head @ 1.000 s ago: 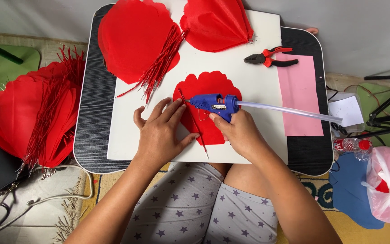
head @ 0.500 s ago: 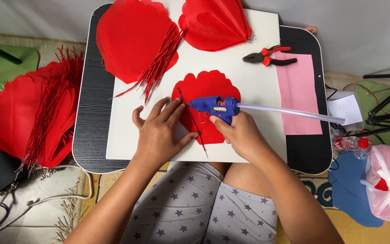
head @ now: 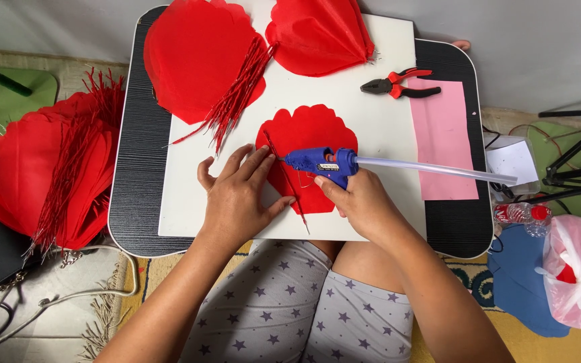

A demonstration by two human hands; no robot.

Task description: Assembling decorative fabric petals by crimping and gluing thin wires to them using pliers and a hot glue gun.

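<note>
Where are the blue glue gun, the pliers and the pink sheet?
blue glue gun (head: 321,161), head view, on its body.
pliers (head: 398,84), head view, near the pivot.
pink sheet (head: 446,138), head view, at its middle.

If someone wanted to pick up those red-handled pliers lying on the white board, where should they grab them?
Probably by the two red handles, coming from the right and above. The pliers lie flat on the white board with the dark jaws pointing left and the handles spread slightly toward the pink sheet. The handles are the longer, padded part, and nothing lies over them.
</note>
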